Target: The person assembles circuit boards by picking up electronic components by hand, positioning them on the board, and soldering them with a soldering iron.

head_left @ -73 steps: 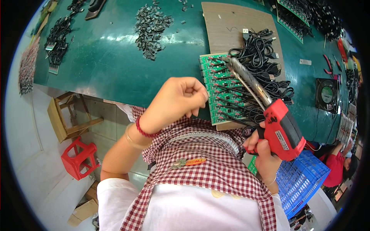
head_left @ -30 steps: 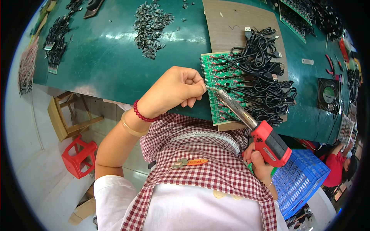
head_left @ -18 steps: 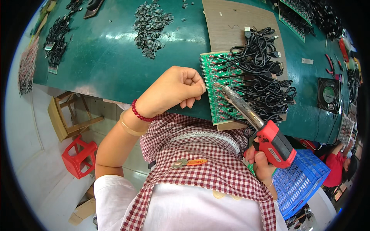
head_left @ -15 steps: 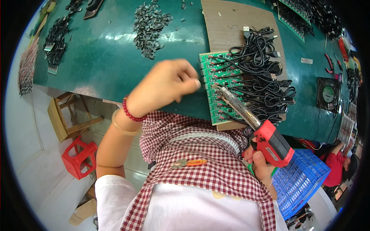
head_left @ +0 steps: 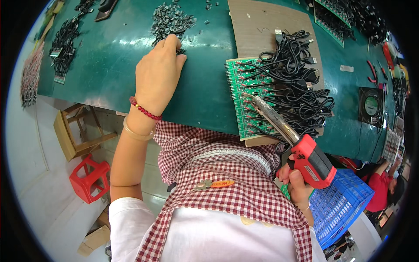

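My left hand (head_left: 158,70) is at the near edge of a pile of small black pin connectors (head_left: 172,22). Its fingers are curled in, and dark bits show between thumb and forefinger; what they hold is unclear. In my right hand (head_left: 297,185) is a red and black soldering gun (head_left: 312,159) with a long metal barrel. The barrel's tip points at a green circuit board panel (head_left: 238,98) with pins along its left edge. Coiled black USB cables (head_left: 301,83) run from the panel to the right.
A brown board (head_left: 275,17) lies under the panel and cables. More black cables (head_left: 65,41) lie at the far left. To the right are a round-centred black fan (head_left: 371,106) and red-handled pliers (head_left: 372,73). A blue basket (head_left: 338,209) and a red stool (head_left: 90,179) stand below the table.
My left hand has moved up and left, from beside the circuit board panel to the connector pile. The soldering gun has shifted slightly to the right.
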`<state>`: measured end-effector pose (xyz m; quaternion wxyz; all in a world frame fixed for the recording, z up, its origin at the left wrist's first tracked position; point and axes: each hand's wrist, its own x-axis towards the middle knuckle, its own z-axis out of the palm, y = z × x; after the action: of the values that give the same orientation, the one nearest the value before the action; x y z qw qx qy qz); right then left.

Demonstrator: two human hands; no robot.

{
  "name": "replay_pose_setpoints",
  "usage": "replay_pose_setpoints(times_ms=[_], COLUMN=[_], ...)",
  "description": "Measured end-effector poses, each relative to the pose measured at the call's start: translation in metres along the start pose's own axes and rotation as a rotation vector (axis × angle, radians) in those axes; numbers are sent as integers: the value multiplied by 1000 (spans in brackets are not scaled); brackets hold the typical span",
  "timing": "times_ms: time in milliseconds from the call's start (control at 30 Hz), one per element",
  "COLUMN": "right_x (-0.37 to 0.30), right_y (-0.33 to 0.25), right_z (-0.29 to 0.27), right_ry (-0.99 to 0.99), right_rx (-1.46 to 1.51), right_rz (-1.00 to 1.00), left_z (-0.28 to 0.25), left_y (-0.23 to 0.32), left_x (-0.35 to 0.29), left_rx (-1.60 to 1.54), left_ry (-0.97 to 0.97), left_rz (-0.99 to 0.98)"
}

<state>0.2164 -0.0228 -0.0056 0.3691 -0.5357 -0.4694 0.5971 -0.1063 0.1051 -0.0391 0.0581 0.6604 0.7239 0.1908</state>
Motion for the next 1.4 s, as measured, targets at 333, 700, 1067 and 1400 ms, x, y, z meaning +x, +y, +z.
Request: replay_pose_setpoints(times_ms=[333, 700, 1067, 1400], right_x=[11, 42, 44, 43], right_y=[-13, -55, -53, -47], right_z=[5, 46, 44, 47], right_ry=[-70, -162, -225, -133], right_rx=[90, 23, -123, 234], right_rz=[-56, -24, -63, 31], left_z=[-9, -20, -9, -18], left_y=[4, 92, 99, 96], left_x=[-3, -83, -97, -89], left_rx=[-231, -1898, -2077, -1320], left_ry=[-6, -892, -877, -533], left_rz=[94, -417, -458, 54])
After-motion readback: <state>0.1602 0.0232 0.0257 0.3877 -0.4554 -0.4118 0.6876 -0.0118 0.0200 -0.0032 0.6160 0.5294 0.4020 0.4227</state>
